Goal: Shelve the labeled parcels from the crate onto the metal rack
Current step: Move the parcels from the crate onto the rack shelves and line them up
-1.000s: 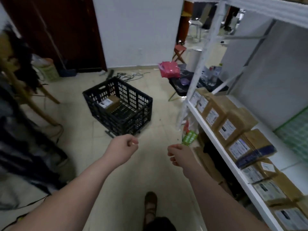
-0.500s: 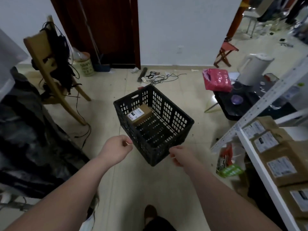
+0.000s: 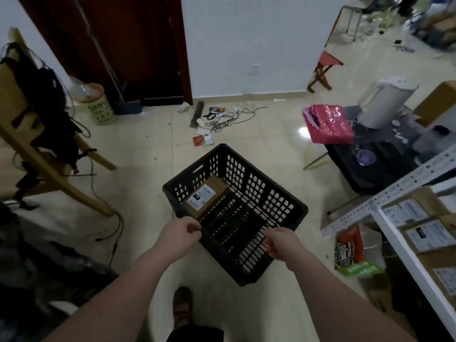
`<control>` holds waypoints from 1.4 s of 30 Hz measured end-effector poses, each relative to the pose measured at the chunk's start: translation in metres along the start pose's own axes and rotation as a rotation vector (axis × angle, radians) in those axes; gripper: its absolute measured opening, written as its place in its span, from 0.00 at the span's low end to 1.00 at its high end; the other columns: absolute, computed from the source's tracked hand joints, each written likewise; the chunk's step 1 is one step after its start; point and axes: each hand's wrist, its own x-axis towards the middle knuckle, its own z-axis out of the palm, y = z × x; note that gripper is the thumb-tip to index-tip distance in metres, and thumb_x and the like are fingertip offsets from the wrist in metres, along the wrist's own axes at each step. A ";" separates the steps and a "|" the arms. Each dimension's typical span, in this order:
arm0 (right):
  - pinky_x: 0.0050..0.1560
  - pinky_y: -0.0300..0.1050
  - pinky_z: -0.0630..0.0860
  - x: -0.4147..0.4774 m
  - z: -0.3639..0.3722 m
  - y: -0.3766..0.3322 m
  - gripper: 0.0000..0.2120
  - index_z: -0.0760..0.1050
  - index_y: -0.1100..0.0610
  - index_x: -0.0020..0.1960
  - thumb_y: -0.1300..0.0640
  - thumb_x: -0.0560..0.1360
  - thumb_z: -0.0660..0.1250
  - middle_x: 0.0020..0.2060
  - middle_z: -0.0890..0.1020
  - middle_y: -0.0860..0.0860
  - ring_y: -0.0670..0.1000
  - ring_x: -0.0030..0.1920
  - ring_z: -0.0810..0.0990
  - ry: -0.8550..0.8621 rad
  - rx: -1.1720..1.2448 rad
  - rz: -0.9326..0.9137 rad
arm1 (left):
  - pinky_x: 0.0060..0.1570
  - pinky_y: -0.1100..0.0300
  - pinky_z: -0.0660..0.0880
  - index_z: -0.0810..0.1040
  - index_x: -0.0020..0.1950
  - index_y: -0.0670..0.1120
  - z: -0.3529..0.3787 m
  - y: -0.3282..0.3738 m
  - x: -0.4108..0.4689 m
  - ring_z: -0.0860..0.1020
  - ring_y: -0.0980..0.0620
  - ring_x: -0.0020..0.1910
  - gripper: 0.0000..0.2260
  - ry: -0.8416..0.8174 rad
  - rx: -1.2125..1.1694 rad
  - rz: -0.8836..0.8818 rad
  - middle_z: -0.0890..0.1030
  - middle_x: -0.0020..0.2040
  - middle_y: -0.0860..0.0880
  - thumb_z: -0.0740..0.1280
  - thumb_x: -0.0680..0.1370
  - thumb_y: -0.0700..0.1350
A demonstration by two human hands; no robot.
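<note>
One parcel (image 3: 206, 199) remains in the crate (image 3: 261, 191); the rack (image 3: 394, 191) holds several. Our left hand (image 3: 180, 236) and right hand (image 3: 281, 243) are curled, empty.

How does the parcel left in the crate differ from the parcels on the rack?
The parcel in the crate lies alone and appears to lean against a wall of the black crate on the floor. The parcels on the rack sit side by side in a row on its white shelf. The crate parcel shows whole, while the rack parcels are partly cut off at the picture's edge. Both are brown boxes with white labels.
</note>
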 end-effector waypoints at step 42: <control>0.68 0.50 0.70 0.469 0.204 -0.104 0.36 0.59 0.49 0.78 0.38 0.75 0.66 0.75 0.65 0.56 0.58 0.72 0.67 -0.043 -0.674 0.121 | 0.30 0.58 0.68 0.51 0.78 0.57 0.053 -0.115 0.406 0.72 0.50 0.40 0.29 0.139 0.437 0.251 0.74 0.57 0.47 0.60 0.80 0.44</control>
